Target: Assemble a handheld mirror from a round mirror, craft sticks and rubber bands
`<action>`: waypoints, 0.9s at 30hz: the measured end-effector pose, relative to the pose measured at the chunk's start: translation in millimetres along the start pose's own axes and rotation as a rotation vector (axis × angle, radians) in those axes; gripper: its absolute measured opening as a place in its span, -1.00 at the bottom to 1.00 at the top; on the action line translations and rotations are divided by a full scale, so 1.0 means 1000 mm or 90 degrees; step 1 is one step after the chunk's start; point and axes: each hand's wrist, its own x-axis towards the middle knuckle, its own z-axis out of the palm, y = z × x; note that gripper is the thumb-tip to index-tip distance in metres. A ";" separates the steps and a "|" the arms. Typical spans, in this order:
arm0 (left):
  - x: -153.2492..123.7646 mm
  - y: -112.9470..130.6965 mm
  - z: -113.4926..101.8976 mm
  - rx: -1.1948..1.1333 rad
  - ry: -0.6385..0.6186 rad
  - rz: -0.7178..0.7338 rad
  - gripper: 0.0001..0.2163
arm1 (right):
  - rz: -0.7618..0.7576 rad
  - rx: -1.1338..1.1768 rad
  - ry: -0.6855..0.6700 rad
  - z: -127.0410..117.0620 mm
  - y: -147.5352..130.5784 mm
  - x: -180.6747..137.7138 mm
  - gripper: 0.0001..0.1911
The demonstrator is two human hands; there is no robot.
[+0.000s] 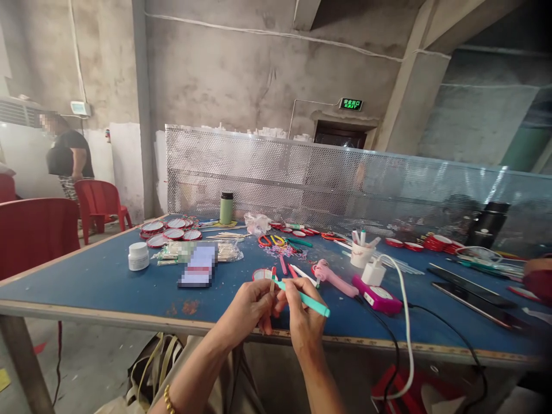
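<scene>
My left hand (pixel 248 305) pinches a small flat stick (pixel 273 275) with a red upper end, held upright just over the table's near edge. In my right hand (pixel 305 325), gripped like a writing tool, is a turquoise marker pen (pixel 317 305). The pen's front end points left and meets or nearly meets the stick; whether they touch I cannot tell. Right behind my fingers lies a red-rimmed white disc (pixel 260 275), partly covered by the hands. Red and white pens (pixel 304 275) lie just beyond my right hand.
The blue table (pixel 107 282) holds a phone (pixel 198 265), a white jar (pixel 138 256), red-rimmed discs (pixel 173 234), bagged sticks (pixel 230 250), pliers (pixel 278 241), a pink handheld tool (pixel 334 278), a purple box (pixel 376 295), a pen cup (pixel 361 255) and cables. A perforated screen (pixel 259 172) stands behind. A person (pixel 71 152) is far left.
</scene>
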 end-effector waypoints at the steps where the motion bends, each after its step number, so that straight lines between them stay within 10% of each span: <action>1: 0.000 0.000 0.000 0.003 0.002 -0.003 -0.64 | -0.003 0.001 -0.002 0.000 0.000 0.000 -0.74; 27: 0.000 0.001 0.000 -0.001 -0.005 0.009 -0.64 | -0.044 -0.019 0.001 0.001 0.003 0.001 -0.76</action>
